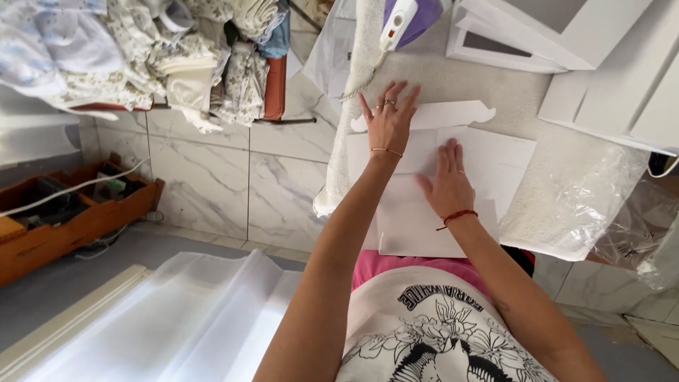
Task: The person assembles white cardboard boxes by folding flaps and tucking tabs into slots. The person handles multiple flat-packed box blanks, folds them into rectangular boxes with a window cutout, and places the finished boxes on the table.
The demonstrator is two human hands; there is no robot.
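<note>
Flat white card sheet point(424, 212) is looking like matt, smooth paperboard w/ crisp fold lines. Worktop point(523, 99) is showing a pale, rough, nubby cloth cover, terry-like. Clear plastic bag point(601, 191) is glinting, thin & crinkled. Iron point(404, 20) is showing glossy white & purple plastic. Stacked white boxes point(594, 49) are looking matt, smooth card. Floor tiles point(233, 177) are shining, polished marble-look. Crate point(64, 219) is looking like worn orange-brown wood. Heaped garments point(141, 49) are showing soft printed cotton-type cloth.
</note>
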